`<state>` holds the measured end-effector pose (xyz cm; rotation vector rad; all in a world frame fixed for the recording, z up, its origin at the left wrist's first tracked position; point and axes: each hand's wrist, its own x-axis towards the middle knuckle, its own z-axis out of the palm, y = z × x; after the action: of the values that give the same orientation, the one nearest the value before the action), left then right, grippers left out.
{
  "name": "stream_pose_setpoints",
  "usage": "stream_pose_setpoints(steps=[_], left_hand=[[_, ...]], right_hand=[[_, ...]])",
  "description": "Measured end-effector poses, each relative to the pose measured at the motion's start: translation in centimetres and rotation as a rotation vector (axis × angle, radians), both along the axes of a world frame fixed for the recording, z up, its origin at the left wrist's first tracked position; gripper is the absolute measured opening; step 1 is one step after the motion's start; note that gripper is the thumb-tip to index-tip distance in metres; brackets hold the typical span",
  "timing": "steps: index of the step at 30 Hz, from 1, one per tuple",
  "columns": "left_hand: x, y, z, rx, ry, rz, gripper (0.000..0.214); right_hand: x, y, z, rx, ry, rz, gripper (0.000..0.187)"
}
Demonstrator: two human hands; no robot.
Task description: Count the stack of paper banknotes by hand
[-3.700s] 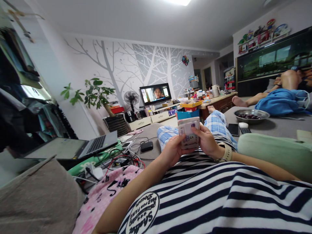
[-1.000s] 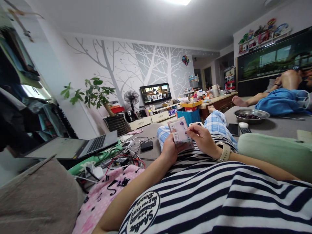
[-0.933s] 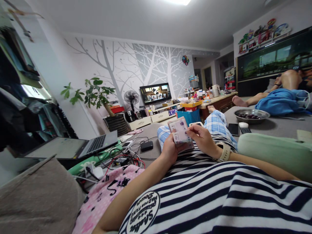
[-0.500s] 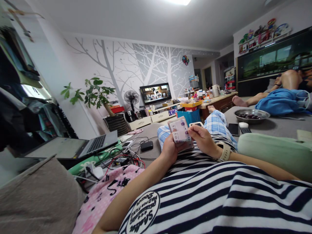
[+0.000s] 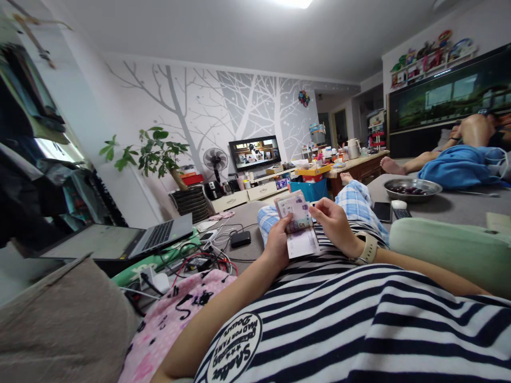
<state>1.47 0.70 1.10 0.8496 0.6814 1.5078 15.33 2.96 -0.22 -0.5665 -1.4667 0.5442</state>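
My left hand (image 5: 278, 240) is closed around a stack of purple-and-white banknotes (image 5: 296, 207), its thumb lying across their face. The notes carry a printed figure 5. One note (image 5: 302, 243) is folded down over the near side of the stack, its pale part hanging toward my striped shirt. At the stack's right edge is my right hand (image 5: 333, 226), thumb and forefinger pinched together on the edge of a note. The exact contact at those fingertips is small and hard to make out. A pale watch (image 5: 368, 249) is on my right wrist.
On the left are an open laptop (image 5: 159, 234), tangled cables (image 5: 215, 250) and a black box (image 5: 240, 239). At right lie a phone (image 5: 382, 211), a remote (image 5: 401, 213), a green cushion (image 5: 447, 250) and a metal bowl (image 5: 413, 196) of dark fruit. Another person's leg (image 5: 415, 158) rests beyond.
A note has come down over the near side of the stack, showing its pale part. My right hand has shifted slightly up and right; my left hand stays around the stack.
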Motion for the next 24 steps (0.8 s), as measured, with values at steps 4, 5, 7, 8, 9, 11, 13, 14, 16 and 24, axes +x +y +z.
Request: stream_pose_setpoints(steps=[4, 5, 7, 8, 9, 11, 13, 14, 16, 24], left_hand=[[-0.1, -0.2, 0.0, 0.0, 0.036, 0.013, 0.024], [-0.1, -0.2, 0.0, -0.001, 0.05, 0.016, 0.023], [-0.1, -0.3, 0.0, -0.007, 0.075, 0.016, 0.023], [-0.1, -0.3, 0.0, -0.01, 0.083, 0.014, 0.023], [-0.1, -0.3, 0.0, -0.012, 0.084, 0.006, 0.024], [0.0, -0.3, 0.1, -0.018, 0.059, -0.027, 0.027], [0.1, -0.3, 0.2, -0.039, 0.019, -0.079, 0.029], [0.2, -0.3, 0.3, -0.054, 0.004, -0.101, 0.031], [0.3, -0.4, 0.4, -0.073, -0.01, -0.118, 0.033], [0.2, -0.2, 0.4, -0.074, -0.007, -0.094, 0.035]], right_hand=[[-0.2, 0.9, -0.3, -0.047, 0.023, 0.02, 0.035], [-0.3, 0.9, -0.3, -0.045, 0.004, 0.014, 0.034], [-0.3, 0.9, -0.3, -0.038, -0.037, 0.005, 0.035], [-0.2, 0.8, -0.3, -0.036, -0.05, 0.003, 0.035], [-0.2, 0.7, -0.3, -0.035, -0.056, 0.003, 0.035], [-0.2, 0.6, -0.2, -0.029, -0.06, -0.003, 0.034], [-0.1, 0.5, -0.2, -0.021, -0.072, -0.015, 0.035], [-0.1, 0.4, -0.1, -0.014, -0.079, -0.016, 0.036], [-0.1, 0.3, -0.1, 0.001, -0.086, -0.009, 0.037], [-0.1, -0.6, 0.1, 0.055, -0.112, 0.056, 0.04]])
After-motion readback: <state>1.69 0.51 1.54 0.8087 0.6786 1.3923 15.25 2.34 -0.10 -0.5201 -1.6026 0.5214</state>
